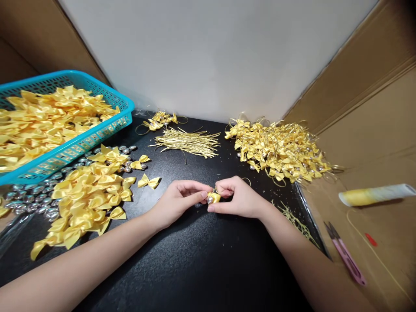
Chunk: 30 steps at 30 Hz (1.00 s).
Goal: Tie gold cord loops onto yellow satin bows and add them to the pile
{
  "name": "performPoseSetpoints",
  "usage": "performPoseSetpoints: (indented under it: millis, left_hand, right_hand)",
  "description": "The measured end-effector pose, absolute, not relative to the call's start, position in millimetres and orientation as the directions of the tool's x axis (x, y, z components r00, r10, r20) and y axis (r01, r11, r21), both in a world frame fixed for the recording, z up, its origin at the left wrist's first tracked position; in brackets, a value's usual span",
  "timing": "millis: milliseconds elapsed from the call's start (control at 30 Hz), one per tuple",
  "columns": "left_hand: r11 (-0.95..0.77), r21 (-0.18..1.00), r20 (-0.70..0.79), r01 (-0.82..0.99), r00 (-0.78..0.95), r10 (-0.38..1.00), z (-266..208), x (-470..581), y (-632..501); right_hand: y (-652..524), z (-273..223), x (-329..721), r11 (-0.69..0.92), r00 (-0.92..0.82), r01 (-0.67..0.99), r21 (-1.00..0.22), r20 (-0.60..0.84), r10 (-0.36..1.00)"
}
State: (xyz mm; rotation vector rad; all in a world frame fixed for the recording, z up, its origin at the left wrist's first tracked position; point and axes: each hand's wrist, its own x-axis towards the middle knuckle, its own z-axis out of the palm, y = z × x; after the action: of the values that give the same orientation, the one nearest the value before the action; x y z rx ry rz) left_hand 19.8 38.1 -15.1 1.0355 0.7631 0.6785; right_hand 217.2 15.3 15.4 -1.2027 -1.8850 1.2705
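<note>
Above the middle of the black table (195, 264), both my hands pinch one small yellow ribbon bow (215, 197). A round silver bell or bead (209, 200) sits at the front of this bow. My left hand (182, 199) is closed on the bow's left side, thumb and forefinger together. Closed on its right side is my right hand (238, 198), with a thin gold cord (247, 181) looping out behind the fingers. How the cord is fastened is hidden by my fingers. Just beyond my hands lies a bundle of gold cords (191, 142).
At left, a blue basket (130, 106) holds many yellow bows; loose bows (91, 195) and silver beads (35, 199) lie before it. A heap of corded bows (279, 149) is back right, a smaller group (160, 119) at the back. Pink-handled snips (346, 255) and a tube (377, 195) lie right.
</note>
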Motion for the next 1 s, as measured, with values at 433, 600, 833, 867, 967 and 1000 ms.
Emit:
performPoseSetpoints:
  millis: [433, 600, 833, 867, 967, 1000]
  left_hand:
    - [0.378, 0.916, -0.238, -0.133, 0.58, 0.779, -10, 22, 36]
    - [0.405, 0.896, -0.244, -0.183, 0.558, 0.793, -18, 20, 38]
    - [0.429, 0.878, -0.264, -0.212, 0.532, 0.805, -19, 20, 38]
    - [0.426, 0.879, -0.262, -0.213, 0.53, 0.807, -18, 20, 38]
    - [0.423, 0.88, -0.261, -0.215, 0.525, 0.81, -16, 21, 37]
    - [0.422, 0.88, -0.262, -0.217, 0.521, 0.813, -16, 21, 37]
  right_hand:
    - [13, 13, 213, 0.066, -0.392, 0.397, -0.915, -0.105, 0.914]
    - [17, 10, 215, -0.122, -0.447, 0.241, -0.963, -0.222, 0.867]
    - [17, 6, 214, -0.143, -0.428, 0.2, -0.969, -0.218, 0.877]
    - [16, 5, 213, -0.141, -0.415, 0.206, -0.968, -0.216, 0.884]
    - [15, 3, 210, -0.135, -0.379, 0.222, -0.966, -0.213, 0.901]
    - [15, 3, 210, -0.132, -0.37, 0.225, -0.965, -0.21, 0.905]
